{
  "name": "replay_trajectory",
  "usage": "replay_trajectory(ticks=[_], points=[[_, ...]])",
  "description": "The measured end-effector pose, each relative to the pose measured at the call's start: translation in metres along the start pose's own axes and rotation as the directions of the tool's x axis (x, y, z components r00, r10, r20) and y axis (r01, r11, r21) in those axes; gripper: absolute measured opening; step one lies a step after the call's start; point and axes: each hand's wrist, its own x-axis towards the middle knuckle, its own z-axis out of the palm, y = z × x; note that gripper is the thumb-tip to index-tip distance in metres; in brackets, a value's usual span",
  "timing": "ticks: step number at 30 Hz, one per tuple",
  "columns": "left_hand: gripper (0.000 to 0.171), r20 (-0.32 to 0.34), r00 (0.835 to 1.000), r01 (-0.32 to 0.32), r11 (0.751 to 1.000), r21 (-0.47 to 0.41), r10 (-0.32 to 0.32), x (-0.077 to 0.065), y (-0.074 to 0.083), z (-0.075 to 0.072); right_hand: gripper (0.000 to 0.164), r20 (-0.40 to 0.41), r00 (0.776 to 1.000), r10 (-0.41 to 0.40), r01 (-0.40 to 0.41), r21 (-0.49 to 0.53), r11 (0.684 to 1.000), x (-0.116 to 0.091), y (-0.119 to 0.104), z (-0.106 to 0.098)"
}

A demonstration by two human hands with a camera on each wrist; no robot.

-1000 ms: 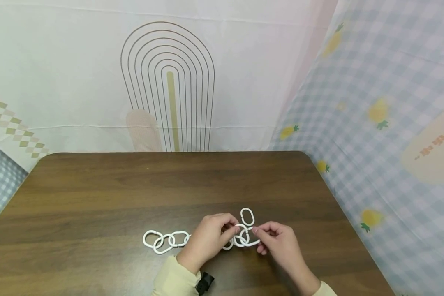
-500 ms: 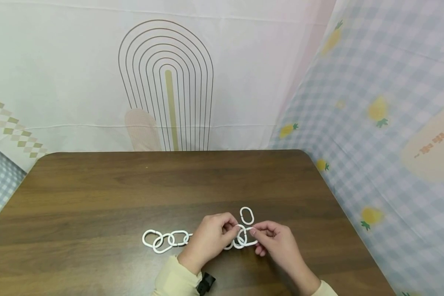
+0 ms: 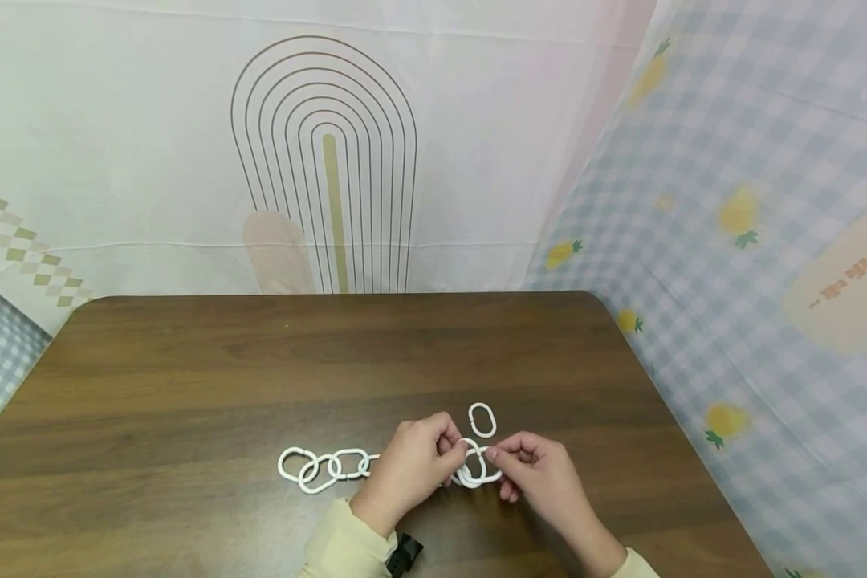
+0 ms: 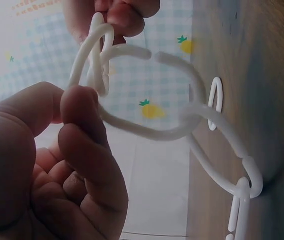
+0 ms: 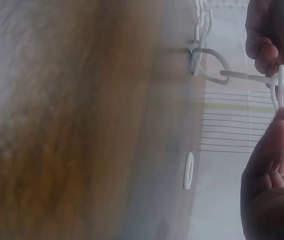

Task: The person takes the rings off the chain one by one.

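Observation:
My left hand point(image 3: 415, 461) pinches a white oval chain link point(image 4: 76, 62) between thumb and finger. Opposite it, my right hand point(image 3: 542, 470) pinches another white link point(image 3: 488, 480). These two links overlap between the fingertips; whether they are fully joined, I cannot tell. From the left hand a chain of joined white links point(image 4: 152, 134) hangs down to the table, its far part point(image 3: 329, 487) lying left of that hand. One gap shows in the raised link of the chain in the left wrist view. A separate white link point(image 3: 471, 418) lies on the table just beyond both hands.
The brown wooden table point(image 3: 188, 369) spreads around the hands. Behind it hangs a white patterned cloth point(image 3: 477, 160), and a blue checked cloth point(image 3: 694, 241) hangs on the right. A black strap point(image 3: 403, 554) sits at my left wrist.
The right-hand link has shifted slightly left, closer to the left hand. Both hands otherwise keep their pinch in nearly the same place, and the separate link stays where it lies.

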Motion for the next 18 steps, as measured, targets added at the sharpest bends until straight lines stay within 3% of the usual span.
replay_trajectory(ticks=[9,18], points=[[0.017,-0.036,0.999,-0.015,0.997,0.079,0.018,-0.0018,0.0026,0.0021,0.028,0.012,0.999,0.037,-0.036,-0.061,0.997,-0.0001,-0.0027,0.0004],[0.015,-0.048,0.997,-0.054,0.996,0.066,0.058,-0.0029,0.0034,0.0048,0.03,0.045,0.999,0.027,-0.024,-0.074,0.997,-0.0033,-0.0064,-0.0002]])
